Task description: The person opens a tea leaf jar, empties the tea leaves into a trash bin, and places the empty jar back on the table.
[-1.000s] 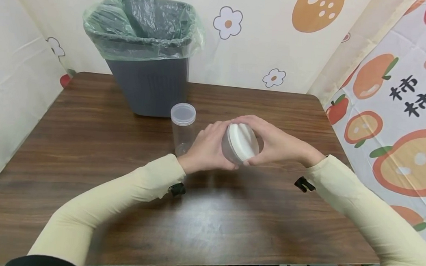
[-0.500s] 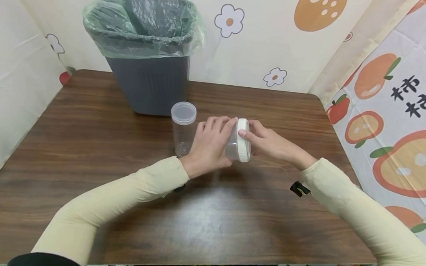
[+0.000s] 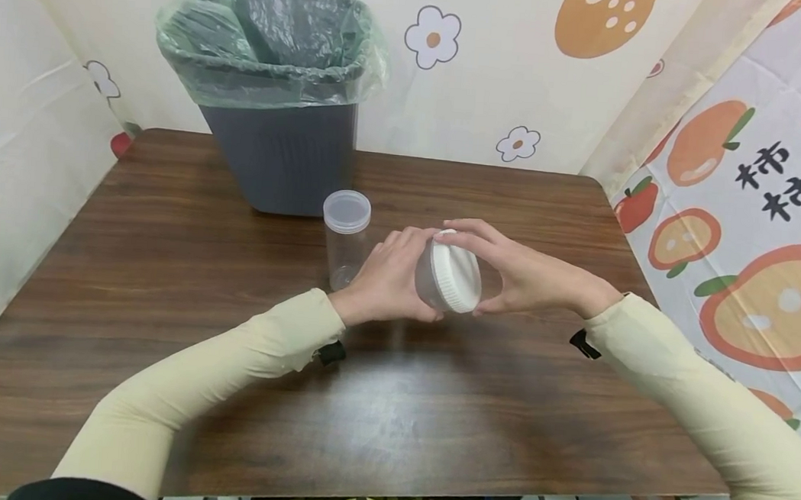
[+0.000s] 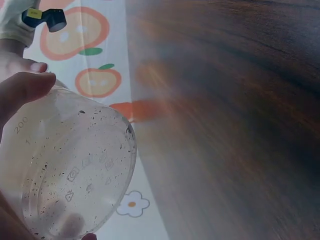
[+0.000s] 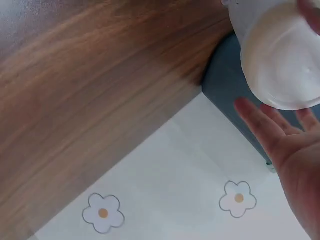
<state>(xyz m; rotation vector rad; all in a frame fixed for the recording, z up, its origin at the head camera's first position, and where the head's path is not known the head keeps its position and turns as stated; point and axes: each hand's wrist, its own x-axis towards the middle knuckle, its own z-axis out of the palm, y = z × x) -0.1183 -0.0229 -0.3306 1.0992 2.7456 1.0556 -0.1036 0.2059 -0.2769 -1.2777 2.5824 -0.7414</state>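
Note:
A clear plastic jar [image 4: 80,150] with a white ribbed screw lid [image 3: 457,276] is held off the table, tilted, its lid toward my right hand. My left hand [image 3: 392,280] grips the jar's body; in the left wrist view my thumb lies on its side, near a "200" marking, and dark specks show on the base. My right hand [image 3: 526,273] spans the lid, with fingertips at its upper edge and the thumb at its lower edge. The right wrist view shows the lid's face [image 5: 290,60] between that hand's spread fingers and thumb.
Just left of my left hand stands a second clear jar [image 3: 346,239] with a translucent lid. Behind it is a dark grey bin [image 3: 296,159] with a green liner bag [image 3: 259,88]. All stand on a brown wooden table [image 3: 225,423], with printed sheets [image 3: 493,80] behind and at the sides.
Half a second ago the jar was turned more sideways, with my right fingers and thumb lower around the lid. Now the lid tilts toward me and my right hand spans it from above.

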